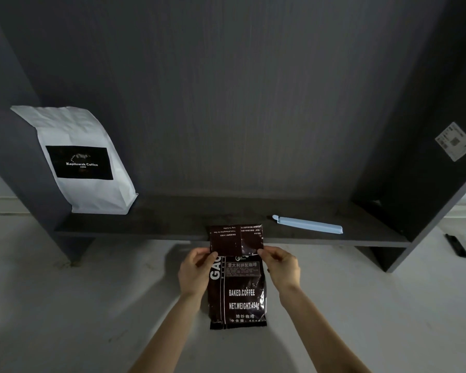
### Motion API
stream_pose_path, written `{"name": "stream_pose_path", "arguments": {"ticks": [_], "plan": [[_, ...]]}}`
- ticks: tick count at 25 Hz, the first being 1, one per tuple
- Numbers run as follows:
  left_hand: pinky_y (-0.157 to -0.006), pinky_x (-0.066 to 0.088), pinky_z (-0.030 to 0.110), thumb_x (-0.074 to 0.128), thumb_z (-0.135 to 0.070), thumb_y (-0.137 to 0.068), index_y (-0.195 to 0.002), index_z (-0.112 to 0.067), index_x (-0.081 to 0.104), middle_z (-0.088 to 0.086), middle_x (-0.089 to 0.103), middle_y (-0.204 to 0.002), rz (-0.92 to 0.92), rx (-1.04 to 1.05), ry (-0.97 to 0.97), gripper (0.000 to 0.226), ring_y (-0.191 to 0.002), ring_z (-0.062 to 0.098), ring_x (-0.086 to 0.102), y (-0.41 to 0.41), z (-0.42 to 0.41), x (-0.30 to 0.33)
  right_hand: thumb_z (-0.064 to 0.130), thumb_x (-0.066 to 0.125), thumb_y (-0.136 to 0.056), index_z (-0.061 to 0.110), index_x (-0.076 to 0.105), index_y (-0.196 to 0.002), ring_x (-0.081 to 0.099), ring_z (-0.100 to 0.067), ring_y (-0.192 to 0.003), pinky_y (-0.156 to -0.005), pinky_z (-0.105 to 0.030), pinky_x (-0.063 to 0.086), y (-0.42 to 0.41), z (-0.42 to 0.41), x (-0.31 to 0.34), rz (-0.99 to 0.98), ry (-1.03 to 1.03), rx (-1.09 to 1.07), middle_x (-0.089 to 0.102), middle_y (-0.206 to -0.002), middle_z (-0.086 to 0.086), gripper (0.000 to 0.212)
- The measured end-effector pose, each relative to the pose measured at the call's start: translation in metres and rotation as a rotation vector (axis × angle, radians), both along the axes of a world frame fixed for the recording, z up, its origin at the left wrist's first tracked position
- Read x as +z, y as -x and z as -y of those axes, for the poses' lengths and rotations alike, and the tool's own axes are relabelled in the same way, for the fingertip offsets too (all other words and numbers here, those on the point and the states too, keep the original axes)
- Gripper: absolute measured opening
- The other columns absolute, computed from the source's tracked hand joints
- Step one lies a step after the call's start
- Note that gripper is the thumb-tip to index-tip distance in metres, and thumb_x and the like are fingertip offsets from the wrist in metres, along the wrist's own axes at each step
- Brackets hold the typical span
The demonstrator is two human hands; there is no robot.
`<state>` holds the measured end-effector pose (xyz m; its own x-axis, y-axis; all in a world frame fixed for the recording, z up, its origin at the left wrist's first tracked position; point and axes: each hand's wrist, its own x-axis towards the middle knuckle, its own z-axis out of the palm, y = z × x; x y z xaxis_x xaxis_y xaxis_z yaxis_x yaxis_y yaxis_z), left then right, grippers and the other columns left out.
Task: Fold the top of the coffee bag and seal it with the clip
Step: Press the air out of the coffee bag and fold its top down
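A dark brown coffee bag (pixel 240 294) with white print is held upright in front of the shelf, low in the middle of the view. Its top flap (pixel 236 239) is folded over toward me, showing upside-down print. My left hand (pixel 197 270) pinches the flap's left lower corner. My right hand (pixel 280 267) pinches the right lower corner. A long light blue clip (pixel 308 224) lies flat on the dark shelf (pixel 172 222), up and to the right of the bag, untouched.
A white coffee bag (pixel 81 160) with a black label stands at the shelf's left end against the dark side panel. A dark panel with a white sticker (pixel 455 141) rises at the right. A small black object (pixel 456 244) lies on the pale floor at the right.
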<state>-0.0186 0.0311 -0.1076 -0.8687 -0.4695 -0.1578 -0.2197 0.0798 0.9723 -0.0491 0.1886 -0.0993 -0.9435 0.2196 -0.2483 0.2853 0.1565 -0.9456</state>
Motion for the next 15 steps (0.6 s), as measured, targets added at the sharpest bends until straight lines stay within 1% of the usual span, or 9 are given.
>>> {"name": "stream_pose_path", "arguments": {"ticks": [4, 7, 10, 12, 15], "plan": [[-0.09, 0.048, 0.038, 0.065, -0.018, -0.078, -0.072, -0.028, 0.058, 0.006, 0.068, -0.093, -0.012, -0.001, -0.067, 0.014, -0.092, 0.022, 0.063, -0.002, -0.002, 0.001, 0.021, 0.065, -0.079, 0.017, 0.07, -0.086, 0.056, -0.007, -0.071, -0.079, -0.029, 0.048, -0.002, -0.002, -0.001, -0.005, 0.006, 0.0, 0.064, -0.074, 0.008, 0.01], [-0.09, 0.048, 0.037, 0.065, -0.017, -0.077, -0.072, -0.029, 0.06, 0.005, 0.068, -0.091, -0.036, -0.004, -0.076, 0.014, -0.092, 0.022, 0.063, -0.002, -0.003, 0.002, 0.021, 0.064, -0.079, 0.015, 0.07, -0.087, 0.057, -0.011, -0.072, -0.076, -0.028, 0.046, -0.005, -0.004, 0.001, -0.037, -0.025, 0.003, 0.067, -0.078, 0.0, 0.011], [-0.086, 0.047, 0.031, 0.065, -0.016, -0.078, -0.076, -0.026, 0.061, 0.003, 0.067, -0.09, -0.053, -0.017, -0.084, 0.011, -0.091, 0.019, 0.062, 0.004, -0.004, 0.007, 0.02, 0.063, -0.08, 0.012, 0.069, -0.089, 0.056, -0.013, -0.074, -0.074, -0.027, 0.041, -0.005, -0.006, 0.007, -0.071, -0.046, 0.001, 0.066, -0.081, -0.003, 0.013], [-0.084, 0.044, 0.028, 0.064, -0.018, -0.079, -0.083, -0.022, 0.062, 0.002, 0.066, -0.092, -0.039, -0.04, -0.069, 0.006, -0.091, 0.016, 0.061, 0.008, -0.003, 0.011, 0.022, 0.062, -0.081, 0.012, 0.068, -0.091, 0.056, -0.015, -0.079, -0.075, -0.027, 0.039, -0.004, -0.007, 0.01, -0.071, -0.065, 0.014, 0.065, -0.083, -0.003, 0.015], [-0.085, 0.041, 0.028, 0.061, -0.02, -0.081, -0.101, -0.013, 0.062, 0.002, 0.064, -0.099, 0.005, -0.074, -0.049, 0.021, -0.092, 0.014, 0.058, 0.009, -0.003, 0.013, 0.023, 0.06, -0.082, 0.012, 0.066, -0.097, 0.057, -0.018, -0.089, -0.079, -0.027, 0.04, -0.002, -0.006, 0.012, -0.072, -0.103, 0.05, 0.063, -0.088, -0.002, 0.019]]}}
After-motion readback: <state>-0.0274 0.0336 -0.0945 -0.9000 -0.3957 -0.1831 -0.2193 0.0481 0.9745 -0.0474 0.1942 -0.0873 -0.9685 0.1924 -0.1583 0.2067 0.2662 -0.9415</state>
